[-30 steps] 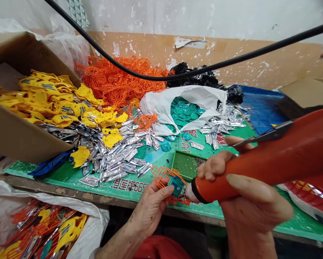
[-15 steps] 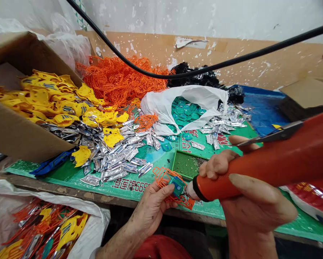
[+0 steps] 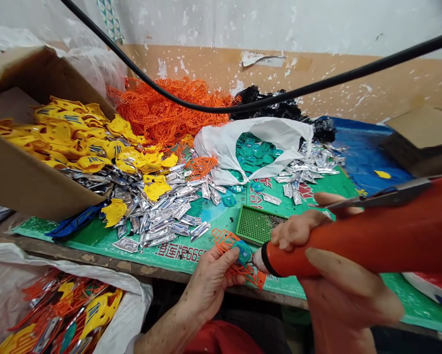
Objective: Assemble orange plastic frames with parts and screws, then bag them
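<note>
Wrapped around a red electric screwdriver (image 3: 338, 246) is my right hand (image 3: 353, 290); a dark lever runs along the tool's upper side. Its white nose meets a small teal plastic part (image 3: 243, 251). That teal part lies against an orange plastic lattice frame (image 3: 226, 240), and my left hand (image 3: 215, 270) pinches both between thumb and fingers near the table's front edge. The contact point at the bit is too small to make out. Just behind sits a green perforated tray (image 3: 255, 223) holding tiny dark screws.
Silver parts (image 3: 158, 221) lie heaped left of centre. A cardboard box (image 3: 40, 182) spills yellow parts (image 3: 76, 132). Behind are orange frames (image 3: 169, 108) and a white bag (image 3: 217, 142) of teal parts. A black cable (image 3: 191, 104) hangs across. A sack (image 3: 132, 300) of mixed pieces stands lower left.
The view has shifted slightly. The screwdriver's body has dropped a little at the right, its nose still at the teal part. My left hand keeps its hold.
</note>
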